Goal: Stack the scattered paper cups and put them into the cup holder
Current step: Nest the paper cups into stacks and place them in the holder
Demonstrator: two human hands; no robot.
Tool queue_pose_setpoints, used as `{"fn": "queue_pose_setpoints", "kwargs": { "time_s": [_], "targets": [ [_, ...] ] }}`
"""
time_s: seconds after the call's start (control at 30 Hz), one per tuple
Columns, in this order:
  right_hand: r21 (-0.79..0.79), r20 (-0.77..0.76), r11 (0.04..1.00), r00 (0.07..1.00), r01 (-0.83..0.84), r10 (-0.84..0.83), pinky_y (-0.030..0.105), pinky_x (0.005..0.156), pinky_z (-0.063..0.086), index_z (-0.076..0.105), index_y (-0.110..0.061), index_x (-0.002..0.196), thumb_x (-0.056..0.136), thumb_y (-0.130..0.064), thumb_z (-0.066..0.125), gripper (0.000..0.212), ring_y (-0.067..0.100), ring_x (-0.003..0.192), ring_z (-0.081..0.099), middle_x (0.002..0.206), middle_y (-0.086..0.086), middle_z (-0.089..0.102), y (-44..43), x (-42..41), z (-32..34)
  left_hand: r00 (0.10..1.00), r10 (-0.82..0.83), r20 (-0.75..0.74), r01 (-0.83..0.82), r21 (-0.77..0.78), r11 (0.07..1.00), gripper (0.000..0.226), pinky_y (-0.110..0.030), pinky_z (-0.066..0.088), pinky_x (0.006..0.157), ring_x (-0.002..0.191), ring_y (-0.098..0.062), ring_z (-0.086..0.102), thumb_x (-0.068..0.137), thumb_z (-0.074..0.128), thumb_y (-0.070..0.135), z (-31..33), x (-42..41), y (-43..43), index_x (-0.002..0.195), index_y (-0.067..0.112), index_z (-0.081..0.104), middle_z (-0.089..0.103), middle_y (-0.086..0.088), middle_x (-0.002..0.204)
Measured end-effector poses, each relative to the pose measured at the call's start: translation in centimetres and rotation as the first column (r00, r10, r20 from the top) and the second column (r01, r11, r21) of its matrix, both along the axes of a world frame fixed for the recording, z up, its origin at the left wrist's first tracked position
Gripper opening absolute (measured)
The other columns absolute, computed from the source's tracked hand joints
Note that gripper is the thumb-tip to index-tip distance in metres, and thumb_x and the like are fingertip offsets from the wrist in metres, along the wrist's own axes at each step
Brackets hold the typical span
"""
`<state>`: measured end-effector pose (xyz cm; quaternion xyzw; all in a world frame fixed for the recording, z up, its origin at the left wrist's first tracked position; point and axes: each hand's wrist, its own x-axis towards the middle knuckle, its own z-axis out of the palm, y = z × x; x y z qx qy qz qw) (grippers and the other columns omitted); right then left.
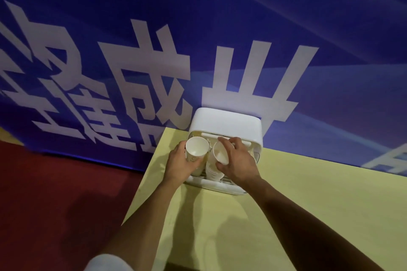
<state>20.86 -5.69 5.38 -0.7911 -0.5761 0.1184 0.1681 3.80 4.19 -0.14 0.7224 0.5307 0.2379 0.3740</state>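
Closest, at the bottom edge, shows a piece of white sleeve [108,263]. Behind everything hangs a blue banner [220,17] with big white characters, above a red floor [55,193]. On the yellow-green table [319,204], against the banner, stands the white cup holder [226,121], open toward the camera. The left hand [178,166] is wrapped around one paper cup [196,149], mouth facing up, at the holder's left side. The right hand [239,163] grasps a tilted cup [220,153] just above a stack of cups [212,171] inside the holder.
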Motion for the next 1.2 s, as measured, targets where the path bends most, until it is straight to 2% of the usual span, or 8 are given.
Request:
{"fn": "queue_pose_setpoints", "kwargs": {
  "time_s": [0.23, 0.4, 0.63, 0.93, 1.2],
  "targets": [
    [-0.028, 0.003, 0.999, 0.999, 0.044, -0.044, 0.029, 0.08, 0.051, 0.031, -0.031, 0.151, 0.082, -0.045, 0.07, 0.08, 0.02, 0.119, 0.052, 0.142, -0.002, 0.039, -0.4, 0.3, -0.3, 0.999, -0.036, -0.005, 0.036, -0.025, 0.999, 0.072, -0.038, 0.051, 0.089, 0.112, -0.018, 0.054, 0.071, 0.085, 0.042, -0.8, -0.4, 0.6, 0.131, 0.026, 0.049, 0.061, 0.004, 0.121],
    [-0.028, 0.022, 0.999, 0.999, 0.045, -0.045, 0.032, 0.086, 0.051, 0.03, -0.028, 0.151, 0.084, -0.046, 0.069, 0.079, 0.022, 0.123, 0.05, 0.146, -0.001, 0.04, -0.7, 0.0, -0.8, 0.995, -0.073, -0.064, 0.069, -0.05, 0.996, 0.077, -0.04, 0.047, 0.096, 0.12, -0.024, 0.048, 0.07, 0.085, 0.039, -1.5, -0.3, 0.9, 0.135, 0.02, 0.047, 0.054, -0.003, 0.129],
    [-0.044, 0.134, 0.998, 0.991, 0.036, -0.03, 0.037, 0.098, 0.047, 0.034, -0.021, 0.149, 0.085, -0.044, 0.069, 0.077, 0.026, 0.127, 0.046, 0.146, 0.004, 0.042, -0.4, -0.7, -1.9, 0.993, -0.092, -0.072, 0.085, -0.102, 0.991, 0.076, -0.038, 0.045, 0.1, 0.123, -0.024, 0.049, 0.074, 0.081, 0.039, -2.4, -0.2, 1.0, 0.139, 0.018, 0.046, 0.048, -0.005, 0.134],
    [-0.002, 0.163, 0.998, 0.984, 0.07, -0.069, 0.041, 0.087, 0.052, 0.045, -0.016, 0.136, 0.076, -0.034, 0.077, 0.07, 0.031, 0.115, 0.052, 0.132, 0.012, 0.046, -0.3, -2.1, -3.7, 0.988, -0.114, -0.106, 0.104, -0.099, 0.99, 0.066, -0.042, 0.045, 0.103, 0.126, -0.027, 0.049, 0.083, 0.075, 0.03, -3.3, -0.1, 1.2, 0.14, 0.018, 0.046, 0.046, -0.006, 0.14],
    [-0.06, 0.177, 0.996, 0.983, 0.062, -0.051, 0.043, 0.091, 0.048, 0.044, -0.015, 0.135, 0.081, -0.039, 0.072, 0.066, 0.031, 0.116, 0.05, 0.131, 0.011, 0.05, 0.2, -2.1, -4.4, 0.983, -0.131, -0.125, 0.117, -0.113, 0.987, 0.068, -0.045, 0.045, 0.104, 0.127, -0.027, 0.049, 0.082, 0.075, 0.032, -3.2, -0.5, 1.1, 0.142, 0.019, 0.044, 0.045, -0.006, 0.141]
  ]
}}
